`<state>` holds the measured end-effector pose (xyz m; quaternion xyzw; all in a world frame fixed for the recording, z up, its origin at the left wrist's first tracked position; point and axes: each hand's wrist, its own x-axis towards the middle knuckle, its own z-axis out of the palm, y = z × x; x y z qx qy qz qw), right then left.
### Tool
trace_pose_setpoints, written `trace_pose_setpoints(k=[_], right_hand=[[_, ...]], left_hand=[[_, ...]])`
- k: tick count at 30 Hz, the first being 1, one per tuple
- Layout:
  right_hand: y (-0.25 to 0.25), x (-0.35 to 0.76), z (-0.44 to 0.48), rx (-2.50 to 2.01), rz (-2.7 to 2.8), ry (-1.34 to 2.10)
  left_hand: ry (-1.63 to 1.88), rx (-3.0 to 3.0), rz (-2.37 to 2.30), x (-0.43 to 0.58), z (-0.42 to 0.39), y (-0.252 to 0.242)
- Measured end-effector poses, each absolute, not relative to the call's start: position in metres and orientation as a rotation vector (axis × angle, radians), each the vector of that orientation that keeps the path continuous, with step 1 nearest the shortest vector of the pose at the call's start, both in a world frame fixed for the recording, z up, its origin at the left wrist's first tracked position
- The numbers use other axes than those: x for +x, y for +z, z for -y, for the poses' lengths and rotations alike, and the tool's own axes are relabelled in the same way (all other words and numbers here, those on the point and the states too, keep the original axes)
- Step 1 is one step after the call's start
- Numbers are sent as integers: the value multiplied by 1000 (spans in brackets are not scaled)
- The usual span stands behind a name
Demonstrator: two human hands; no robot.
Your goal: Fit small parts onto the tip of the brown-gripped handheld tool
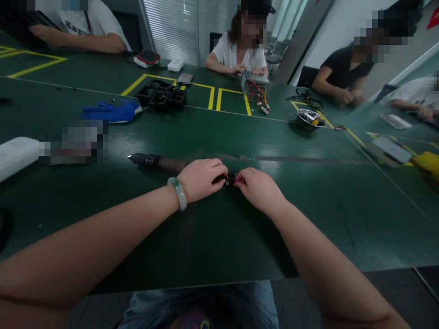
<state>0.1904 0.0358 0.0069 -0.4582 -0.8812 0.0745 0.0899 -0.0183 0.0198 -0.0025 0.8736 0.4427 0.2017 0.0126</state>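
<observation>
My left hand (202,178), with a pale green bangle (178,193) on its wrist, pinches one side of a small black part (230,179). Fingertips of my right hand (255,186) close on the other side of the same part. Its kind is hard to make out, since the fingers cover most of it; a tiny copper-coloured spot shows on it. Both hands are just above or on the green table (219,246). Behind my left hand lies a tool shaped like a screwdriver (154,162), dark with a metal tip pointing left, its near end partly hidden by the hand.
A blue glove (111,111), black plastic trays (161,95) and a metal bowl (310,119) of small parts sit farther back. Across the table a person handles a grey box with coloured wires (255,87). A white object (17,155) is at left, a yellow item (428,165) at right.
</observation>
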Motion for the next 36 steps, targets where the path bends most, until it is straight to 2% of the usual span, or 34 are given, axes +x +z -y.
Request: trace_pose_setpoints(k=[9,23,36], right_hand=[[5,189,-35,-1420,2542,359],[3,185,-36,-1246,2637,142],[-4,186,-41,-1145,2537,264]], left_hand=[[636,2735,-1370,-18,-21,-3],[627,2747,-1321,-22,-23,-5],[631,2750,-1261,-23,-25,-6]])
